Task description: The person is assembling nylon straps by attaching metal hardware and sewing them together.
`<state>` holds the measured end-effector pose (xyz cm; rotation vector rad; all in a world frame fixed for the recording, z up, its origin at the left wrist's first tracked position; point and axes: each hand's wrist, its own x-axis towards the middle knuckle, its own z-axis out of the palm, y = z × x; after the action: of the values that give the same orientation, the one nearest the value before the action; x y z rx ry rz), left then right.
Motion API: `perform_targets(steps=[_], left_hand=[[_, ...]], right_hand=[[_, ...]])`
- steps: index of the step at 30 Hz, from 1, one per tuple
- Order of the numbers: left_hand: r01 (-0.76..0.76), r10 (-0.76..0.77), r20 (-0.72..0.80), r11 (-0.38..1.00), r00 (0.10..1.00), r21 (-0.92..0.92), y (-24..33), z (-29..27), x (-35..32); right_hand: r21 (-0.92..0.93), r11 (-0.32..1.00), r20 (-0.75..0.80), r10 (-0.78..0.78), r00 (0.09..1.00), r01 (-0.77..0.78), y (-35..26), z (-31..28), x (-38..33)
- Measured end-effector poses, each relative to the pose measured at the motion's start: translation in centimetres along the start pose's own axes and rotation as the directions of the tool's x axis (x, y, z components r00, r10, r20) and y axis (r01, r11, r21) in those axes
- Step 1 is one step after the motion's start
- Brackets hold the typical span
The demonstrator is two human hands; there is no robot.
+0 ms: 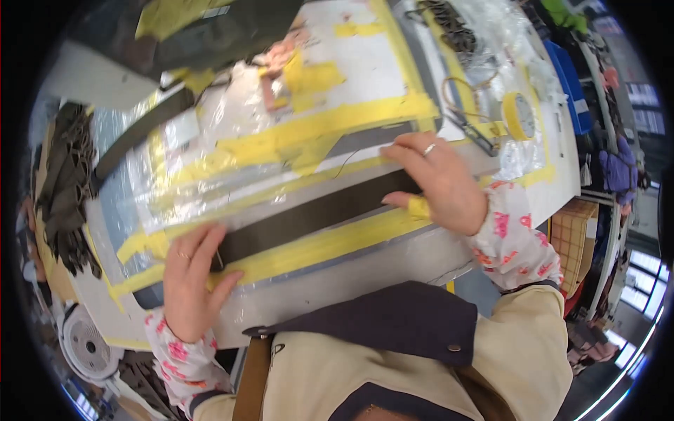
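Note:
A long dark olive fabric strip (319,212) lies flat on the taped work table in front of me, slanting up to the right. My left hand (193,281) is at the strip's left end, fingers stretched out and thumb apart, the strip's end between them. At the other end rests my right hand (442,182), palm down, with thumb and fingers spread to either side of the strip. A bit of yellow tape (418,208) sits by that thumb. The right end of the strip is hidden under the hand.
A dark sewing machine (189,35) stands over the far left of the table. Bundles of dark strips (67,175) hang at the left edge. Thread snips (477,133) and a yellow tape roll (518,116) lie right. A white fan (90,344) is lower left.

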<state>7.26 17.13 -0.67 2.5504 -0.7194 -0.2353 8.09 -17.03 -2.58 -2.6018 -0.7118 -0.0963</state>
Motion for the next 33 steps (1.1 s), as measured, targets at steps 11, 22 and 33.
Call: perform_targets(steps=[11, 22, 33], left_hand=[[0.105, -0.109, -0.017, 0.983, 0.994, -0.153, -1.3, 0.1, -3.0], [0.339, -0.353, -0.003, 0.899, 0.935, -0.277, -7.5, -3.7, -2.8], [0.146, 0.045, -0.538, 0.941, 0.842, 0.307, -4.0, -2.6, -4.8]], right_hand=[[0.261, 0.965, -0.022, -0.019, 1.0, 0.024, 0.3, 2.2, -0.7], [-0.012, 0.999, -0.249, -0.036, 0.968, 0.035, 6.6, -1.5, 4.8], [-0.325, 0.946, -0.305, -0.104, 0.947, -0.001, 9.2, -5.1, 3.6]])
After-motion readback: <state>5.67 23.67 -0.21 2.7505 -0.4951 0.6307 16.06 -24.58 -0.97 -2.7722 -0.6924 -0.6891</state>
